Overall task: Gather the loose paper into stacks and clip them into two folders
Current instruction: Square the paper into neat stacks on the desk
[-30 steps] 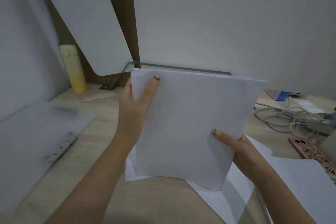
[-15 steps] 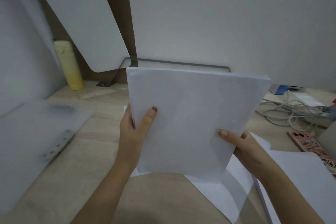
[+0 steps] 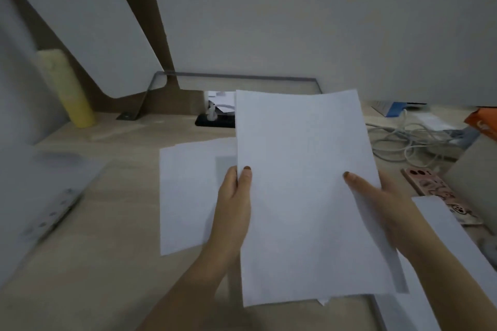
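Note:
A stack of white paper [image 3: 304,196] hangs above the wooden desk [image 3: 107,263], long side running away from me. My left hand [image 3: 234,207] grips its left edge, thumb on top. My right hand [image 3: 376,204] grips its right edge, thumb on the top sheet too. Loose white sheets [image 3: 188,196] lie flat on the desk to the left of the stack. An open translucent folder [image 3: 35,191] with a metal clip strip [image 3: 51,217] lies at the left. More white paper [image 3: 451,250] lies at the right, and a grey edge runs under it; I cannot tell if it is a folder.
A yellow bottle [image 3: 64,88] stands at the back left. Tangled grey cables [image 3: 411,142] and a pink phone case [image 3: 441,196] lie at the right. White boards lean against the wall behind a metal stand [image 3: 236,79]. A black object [image 3: 215,121] sits behind the stack.
The paper stack has turned from wide to lengthwise and tipped flatter. Both hands slid to its side edges. Loose sheets under it on the left now show.

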